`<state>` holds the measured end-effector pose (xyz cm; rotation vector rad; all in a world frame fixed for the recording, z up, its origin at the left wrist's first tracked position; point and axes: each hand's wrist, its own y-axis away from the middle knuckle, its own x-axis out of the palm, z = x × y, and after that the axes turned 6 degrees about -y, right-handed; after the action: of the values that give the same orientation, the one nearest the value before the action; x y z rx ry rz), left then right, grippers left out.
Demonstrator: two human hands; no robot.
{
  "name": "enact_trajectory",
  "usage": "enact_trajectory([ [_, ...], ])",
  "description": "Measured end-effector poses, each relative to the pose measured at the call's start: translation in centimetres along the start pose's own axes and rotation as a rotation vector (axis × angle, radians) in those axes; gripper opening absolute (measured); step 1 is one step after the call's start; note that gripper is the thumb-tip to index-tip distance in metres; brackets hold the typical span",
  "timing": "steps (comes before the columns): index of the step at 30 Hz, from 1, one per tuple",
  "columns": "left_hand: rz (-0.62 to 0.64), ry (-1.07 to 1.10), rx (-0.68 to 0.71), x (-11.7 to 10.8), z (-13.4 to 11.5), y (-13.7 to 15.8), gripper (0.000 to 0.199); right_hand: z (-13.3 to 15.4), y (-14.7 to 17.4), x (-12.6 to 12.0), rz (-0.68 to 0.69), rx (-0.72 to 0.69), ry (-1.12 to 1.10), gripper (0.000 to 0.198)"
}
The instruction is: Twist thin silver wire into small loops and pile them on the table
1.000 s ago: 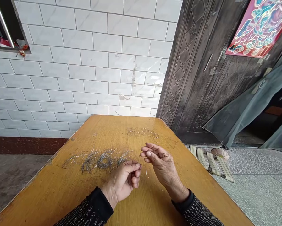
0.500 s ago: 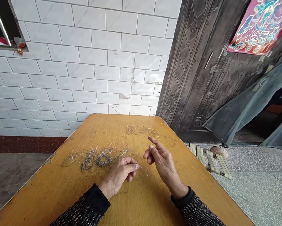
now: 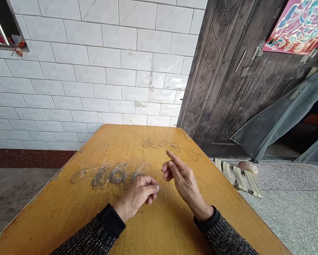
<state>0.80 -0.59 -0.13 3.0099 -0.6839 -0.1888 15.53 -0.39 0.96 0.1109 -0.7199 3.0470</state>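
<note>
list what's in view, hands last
table: one, brown, centre
wire bundles: several, silvery, table's left
wire loops: several, brownish, table's back
loose wire: one, dark, table's right
strand: one, brownish, between hands
wall: one, white, behind table
window: one, dark, upper left
door: one, dark, right
poster: one, pink, on door
curtain: one, greenish, right
strapped frame: one, cream, right
round item: one, pinkish, beside frame
sleeves: two, black, bottom
left hand: one, bare, pinching strand
right hand: one, bare, near strand
</note>
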Motion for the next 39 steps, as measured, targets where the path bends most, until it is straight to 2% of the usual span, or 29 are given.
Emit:
enact_trajectory([
  [5,-0.163,-0.089,0.076,0.0,-0.2,-0.2,0.014,-0.8,-0.1,-0.4,0.066,-0.102,0.181,0.041],
  [8,-0.187,-0.107,0.104,-0.1,-0.3,-0.2,0.014,-1.1,-0.1,-0.6,0.083,-0.166,0.258,0.043],
  [13,-0.108,-0.130,0.114,-0.4,-0.4,-0.1,0.018,-1.4,-0.3,-1.2,0.154,-0.242,0.381,0.048],
  [18,-0.048,-0.162,0.095,-0.9,-0.7,0.0,0.018,-1.2,-0.4,-2.1,0.406,-0.299,0.619,0.045],
  [22,0.010,-0.118,0.052,-1.5,-0.8,-0.1,0.020,-1.0,-0.4,-2.2,0.531,-0.289,0.729,0.041],
  [30,0.131,-0.084,0.020,-2.0,0.0,-0.5,0.020,-1.0,-0.3,-2.1,0.602,-0.311,0.773,0.034],
  [39,0.151,-0.113,-0.018,-1.8,-0.1,-0.4,0.021,-0.6,-0.2,-1.5,0.617,-0.280,0.826,0.030],
])
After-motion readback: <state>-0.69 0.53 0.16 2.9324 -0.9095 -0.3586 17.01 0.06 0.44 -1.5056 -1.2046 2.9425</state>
